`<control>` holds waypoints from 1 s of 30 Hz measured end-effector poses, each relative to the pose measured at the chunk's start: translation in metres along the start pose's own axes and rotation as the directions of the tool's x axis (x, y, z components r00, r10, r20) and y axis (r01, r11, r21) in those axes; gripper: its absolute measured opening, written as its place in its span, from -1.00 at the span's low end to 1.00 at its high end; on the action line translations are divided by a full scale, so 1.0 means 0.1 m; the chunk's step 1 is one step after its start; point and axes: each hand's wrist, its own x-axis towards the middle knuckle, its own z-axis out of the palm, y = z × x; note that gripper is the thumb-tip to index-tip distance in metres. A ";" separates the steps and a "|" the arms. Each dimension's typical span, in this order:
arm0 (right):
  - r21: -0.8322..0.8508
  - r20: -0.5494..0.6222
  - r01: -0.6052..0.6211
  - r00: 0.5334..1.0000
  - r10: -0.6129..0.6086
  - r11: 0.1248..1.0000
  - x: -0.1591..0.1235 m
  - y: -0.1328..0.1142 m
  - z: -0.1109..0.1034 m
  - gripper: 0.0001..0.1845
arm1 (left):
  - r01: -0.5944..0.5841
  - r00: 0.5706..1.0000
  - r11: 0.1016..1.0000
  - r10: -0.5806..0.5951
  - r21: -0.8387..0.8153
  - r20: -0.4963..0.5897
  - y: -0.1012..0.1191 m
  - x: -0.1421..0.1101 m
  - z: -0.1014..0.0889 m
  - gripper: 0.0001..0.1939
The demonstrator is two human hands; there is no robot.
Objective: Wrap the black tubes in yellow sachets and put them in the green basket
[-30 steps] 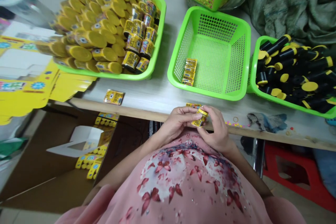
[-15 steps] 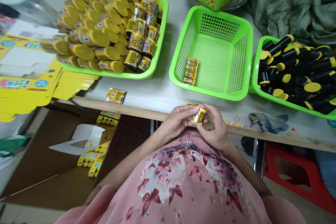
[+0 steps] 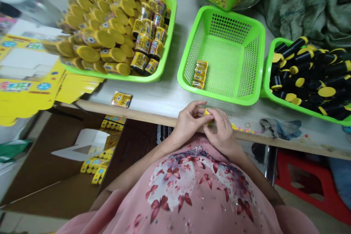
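Note:
My left hand (image 3: 189,123) and my right hand (image 3: 222,128) meet at the table's front edge. Between their fingertips is a small yellow printed sleeve (image 3: 206,112), mostly covered by the fingers. Left thumb and right fingers press on it; both hands are closed about it. Beyond them stands a green basket (image 3: 221,97) with a short row of yellow printed pieces (image 3: 200,74) in its near left corner. Flat yellow labels (image 3: 121,99) lie on the table to the left.
At left, a green basket (image 3: 171,25) is heaped with yellow-capped tubs (image 3: 109,29). Another basket (image 3: 267,65) at right holds black tubes with yellow caps (image 3: 304,69). A cardboard box (image 3: 49,175) sits below left, a red stool (image 3: 307,186) below right. A grey rag (image 3: 283,128) lies near the edge.
The yellow sleeve has turned and is now more covered by my fingers. My left fingers have lifted a little off it, and my right fingers have folded over it.

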 end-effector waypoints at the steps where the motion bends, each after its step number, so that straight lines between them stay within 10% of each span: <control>1: -0.003 -0.015 -0.023 1.000 0.023 1.000 0.01 0.00 0.00 -0.29 | -0.011 1.000 1.000 0.012 -0.004 0.018 -0.01 0.00 -0.01 -0.38; 9: 0.097 0.430 0.115 0.891 -0.146 0.989 0.42 -0.01 -0.56 -0.41 | -0.028 0.980 0.999 0.022 0.032 0.198 0.02 -0.04 -0.17 -0.31; 15: 0.167 0.497 0.104 0.850 -0.175 0.980 0.86 0.18 -0.71 -0.74 | 0.068 0.975 0.997 -0.074 0.039 0.208 0.02 -0.05 -0.27 -0.51; 19: 0.105 0.386 -0.235 0.905 0.179 0.966 1.42 0.57 -0.49 -0.75 | 0.123 0.983 0.992 -0.122 0.004 0.140 -0.01 -0.02 -0.38 -0.60; 22: -0.117 0.335 -0.470 0.810 0.480 0.875 1.90 0.85 -0.15 -0.71 | 0.054 0.997 0.999 -0.053 -0.006 0.060 -0.05 0.00 -0.40 -0.57; 30: -0.252 0.405 -0.466 0.745 0.529 0.848 2.30 1.08 0.26 -0.74 | -0.012 0.998 1.000 0.011 0.019 0.059 -0.10 -0.01 -0.41 -0.60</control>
